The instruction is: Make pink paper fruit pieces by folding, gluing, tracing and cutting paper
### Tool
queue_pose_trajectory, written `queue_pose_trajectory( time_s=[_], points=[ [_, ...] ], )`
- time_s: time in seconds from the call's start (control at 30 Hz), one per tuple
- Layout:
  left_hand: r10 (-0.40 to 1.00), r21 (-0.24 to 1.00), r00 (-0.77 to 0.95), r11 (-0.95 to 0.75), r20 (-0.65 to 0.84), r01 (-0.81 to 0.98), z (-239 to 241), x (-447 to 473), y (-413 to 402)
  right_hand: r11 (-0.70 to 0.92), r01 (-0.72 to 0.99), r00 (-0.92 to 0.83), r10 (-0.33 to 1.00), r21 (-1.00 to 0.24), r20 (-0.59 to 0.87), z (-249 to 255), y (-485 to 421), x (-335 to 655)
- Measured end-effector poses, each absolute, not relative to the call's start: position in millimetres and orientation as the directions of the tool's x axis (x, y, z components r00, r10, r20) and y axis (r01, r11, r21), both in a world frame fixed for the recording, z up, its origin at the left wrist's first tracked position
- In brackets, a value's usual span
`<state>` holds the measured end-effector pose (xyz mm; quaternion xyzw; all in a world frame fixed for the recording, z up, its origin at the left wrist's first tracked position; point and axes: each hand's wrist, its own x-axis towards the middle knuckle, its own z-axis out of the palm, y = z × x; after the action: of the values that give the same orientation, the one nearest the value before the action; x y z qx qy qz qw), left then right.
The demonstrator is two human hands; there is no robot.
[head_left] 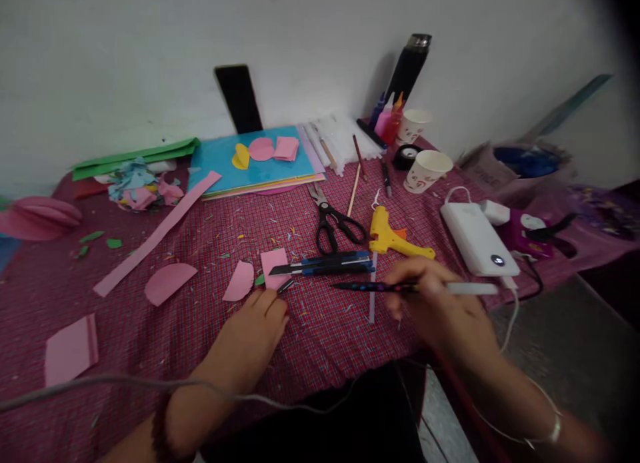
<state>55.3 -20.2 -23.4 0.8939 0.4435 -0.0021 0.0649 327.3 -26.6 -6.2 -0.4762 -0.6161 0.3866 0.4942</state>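
Observation:
In my right hand (440, 306) is a slim dark pencil (373, 286) with coloured specks, its point facing left and a white length behind my fingers. My left hand (263, 323) rests on the cloth, fingers bent together at the lower edge of a pink paper square (274, 258). By those fingertips lies a small black-and-silver piece (285, 287); whether they grip it is hidden. Blue-and-black utility knives (330, 263) lie partly over the square. Beyond them are black-handled scissors (333, 220) and a yellow glue gun (395, 235) with a clear glue stick (373, 296).
Pink paper pieces (170, 282) and a long pink strip (157, 235) lie left. Coloured sheets (215, 163), paper cups (427, 171), glue bottles (390, 120) and a bottle (410, 66) stand or lie behind. A white power bank (479, 240) sits right. A cable (165, 384) crosses in front.

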Motion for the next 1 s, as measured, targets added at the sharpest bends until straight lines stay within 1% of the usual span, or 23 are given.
queue_pose_trajectory(
  time_s=[0.03,0.1,0.17,0.23,0.33,0.4,0.53,0.57,0.63,0.67,0.7,0.77,0.83,0.87,0.93,1.0],
  points=[
    [0.791,0.162,0.611,-0.601,-0.023,0.783,-22,51,-22,0.175,0.087,-0.131,0.978,-0.981,0.163,-8,-26,319],
    [0.813,0.28,0.578,-0.571,0.064,0.772,-18,42,-26,0.063,-0.042,-0.219,0.973,-0.997,0.071,-14,-25,307],
    [0.861,0.374,0.495,-0.5,0.118,0.781,-13,34,-27,0.006,-0.076,-0.244,0.969,-0.997,0.025,-19,-23,302],
    [0.894,0.4,0.434,-0.439,0.107,0.805,-9,32,-24,-0.016,-0.065,-0.254,0.967,-0.998,0.001,-22,-22,299],
    [0.895,0.359,0.447,-0.421,0.013,0.833,-7,42,-14,-0.022,-0.038,-0.257,0.966,-0.999,-0.012,-22,-20,295],
    [0.874,0.293,0.485,-0.456,-0.03,0.84,-9,53,-8,-0.005,-0.004,-0.234,0.972,-1.0,-0.004,-20,-18,293],
    [0.832,0.105,0.554,-0.548,-0.033,0.83,-18,68,2,0.032,0.015,-0.163,0.986,-0.999,0.03,-22,-15,291],
    [0.831,0.08,0.555,-0.551,-0.039,0.83,-19,69,3,0.032,0.004,-0.153,0.988,-0.999,0.031,-23,-14,291],
    [0.844,0.079,0.533,-0.528,-0.06,0.846,-21,69,5,0.025,-0.016,-0.148,0.989,-1.0,0.027,-24,-12,289],
    [0.854,0.105,0.516,-0.508,-0.065,0.855,-20,69,6,0.022,-0.022,-0.15,0.988,-1.0,0.025,-24,-12,288],
    [0.864,0.157,0.501,-0.488,-0.057,0.859,-19,67,7,0.02,-0.028,-0.147,0.989,-0.999,0.024,-23,-11,287],
    [0.875,0.326,0.484,-0.459,0.008,0.826,-16,64,7,0.02,-0.044,-0.135,0.991,-0.999,0.026,-22,-9,285],
    [0.879,0.519,0.462,-0.451,0.118,0.726,-13,60,7,0.028,-0.076,-0.128,0.991,-0.997,0.037,-20,-8,283],
    [0.879,0.597,0.447,-0.45,0.165,0.665,-11,58,6,0.032,-0.093,-0.133,0.99,-0.995,0.045,-19,-8,282],
    [0.881,0.698,0.43,-0.435,0.198,0.569,-8,56,4,0.036,-0.126,-0.154,0.986,-0.991,0.056,-18,-8,281],
    [0.888,0.748,0.429,-0.398,0.168,0.53,-7,55,2,0.032,-0.147,-0.169,0.984,-0.989,0.057,-18,-8,281]
  ],
)
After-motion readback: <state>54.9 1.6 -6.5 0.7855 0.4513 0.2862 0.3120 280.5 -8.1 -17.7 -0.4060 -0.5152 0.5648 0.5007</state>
